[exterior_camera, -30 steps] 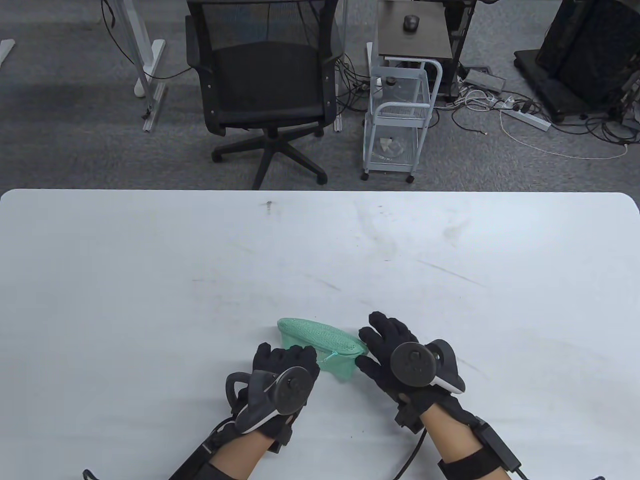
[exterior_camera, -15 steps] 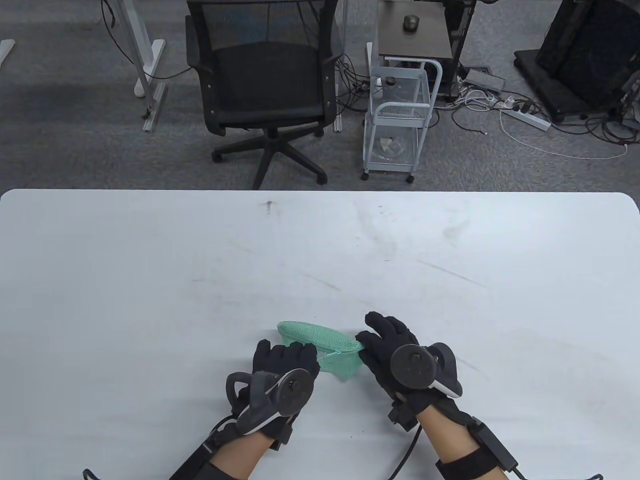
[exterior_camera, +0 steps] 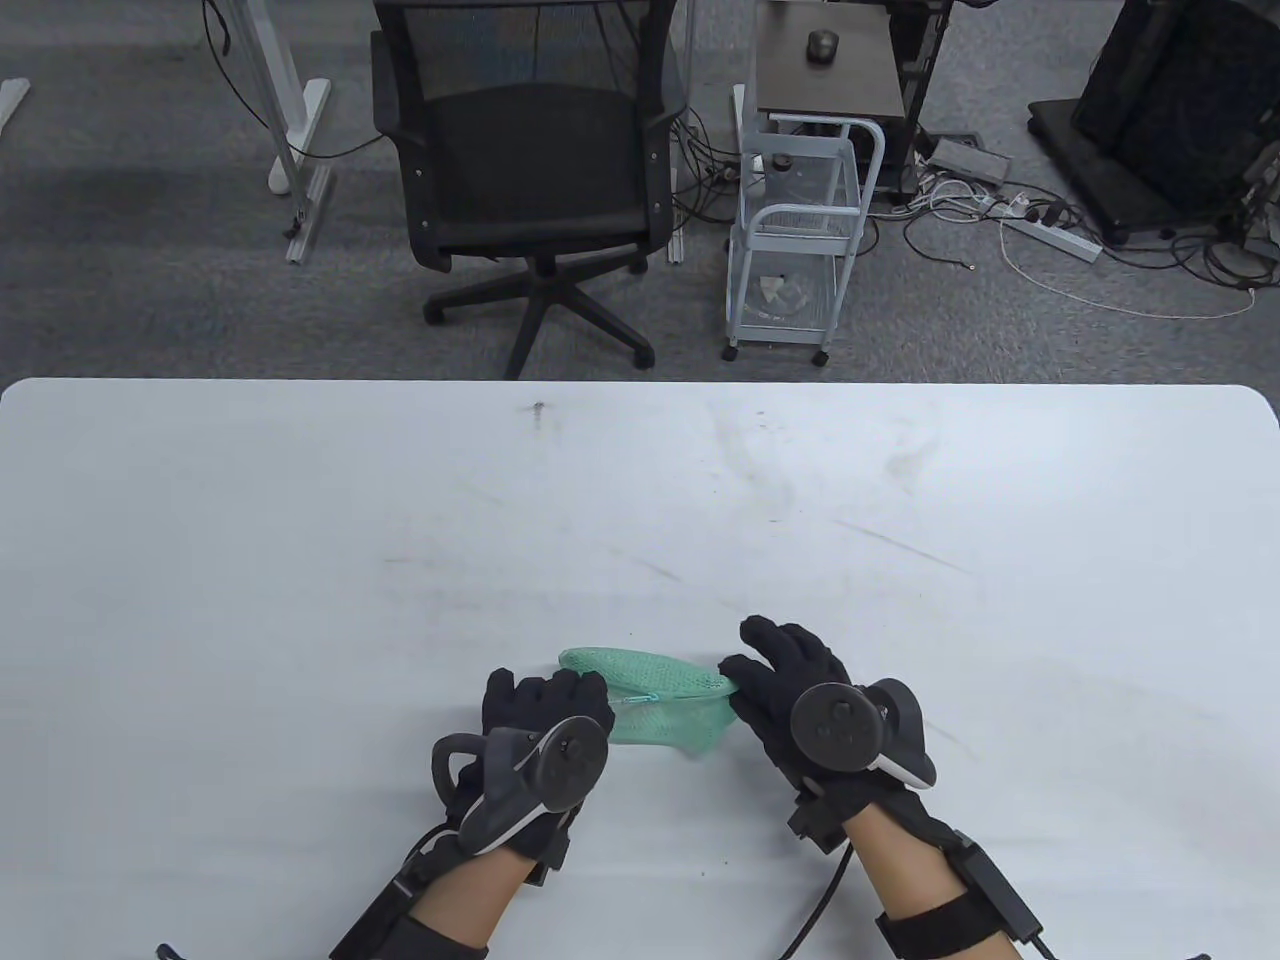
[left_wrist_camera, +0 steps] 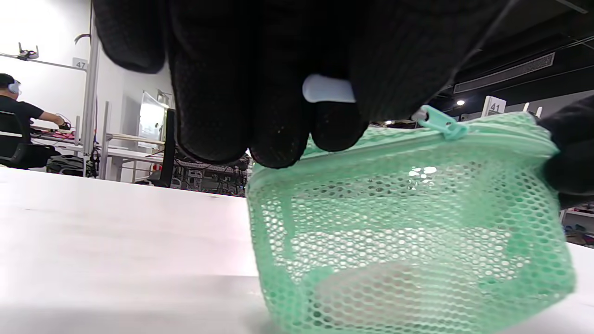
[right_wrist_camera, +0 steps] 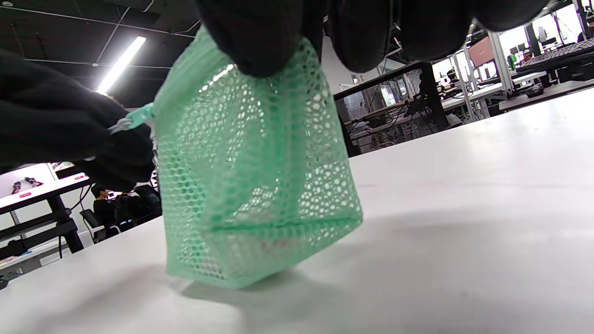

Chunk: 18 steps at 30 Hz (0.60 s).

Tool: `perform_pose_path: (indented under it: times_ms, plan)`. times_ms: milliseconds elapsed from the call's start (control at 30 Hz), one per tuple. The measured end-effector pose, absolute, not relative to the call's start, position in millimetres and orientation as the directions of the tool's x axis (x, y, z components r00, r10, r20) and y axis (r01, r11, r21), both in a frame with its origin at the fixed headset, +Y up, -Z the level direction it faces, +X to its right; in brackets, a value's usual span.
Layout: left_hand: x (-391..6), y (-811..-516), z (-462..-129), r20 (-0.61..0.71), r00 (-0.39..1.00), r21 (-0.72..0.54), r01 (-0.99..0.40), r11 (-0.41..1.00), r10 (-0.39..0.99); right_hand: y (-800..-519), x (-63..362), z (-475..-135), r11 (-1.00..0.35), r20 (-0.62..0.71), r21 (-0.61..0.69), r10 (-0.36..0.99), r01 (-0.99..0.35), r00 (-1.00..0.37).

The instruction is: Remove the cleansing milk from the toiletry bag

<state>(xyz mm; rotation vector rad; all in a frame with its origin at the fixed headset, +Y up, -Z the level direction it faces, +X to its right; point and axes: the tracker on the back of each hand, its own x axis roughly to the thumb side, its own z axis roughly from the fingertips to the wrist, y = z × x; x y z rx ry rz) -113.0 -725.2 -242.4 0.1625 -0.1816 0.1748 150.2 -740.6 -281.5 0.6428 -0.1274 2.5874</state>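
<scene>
A green mesh toiletry bag (exterior_camera: 665,718) stands on the white table (exterior_camera: 300,560) near its front edge. My left hand (exterior_camera: 588,697) pinches the bag's zipper pull (exterior_camera: 633,698); in the left wrist view the white tab (left_wrist_camera: 327,89) sits between my fingers and the slider (left_wrist_camera: 440,123) is on the top seam. My right hand (exterior_camera: 742,682) grips the bag's right top end, and the right wrist view shows my fingers (right_wrist_camera: 264,41) pinching the mesh (right_wrist_camera: 255,185). A pale object (left_wrist_camera: 380,290), probably the cleansing milk, lies in the bag's bottom, blurred by the mesh.
Beyond the table's far edge stand a black office chair (exterior_camera: 530,170) and a small white cart (exterior_camera: 800,240). Cables lie on the floor at the right.
My left hand has moved left and drawn the zipper pull left along the bag's top. My right hand has kept its hold on the right end.
</scene>
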Motion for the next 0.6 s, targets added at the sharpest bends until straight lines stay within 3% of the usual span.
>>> perform_pose_path:
  times_ms: [600]
  plan:
    - [-118, -724, -246, 0.161, 0.974, 0.118, -0.181, 0.976, 0.161, -741, 168, -291, -0.883, 0.41, 0.033, 0.44, -0.469, -0.799]
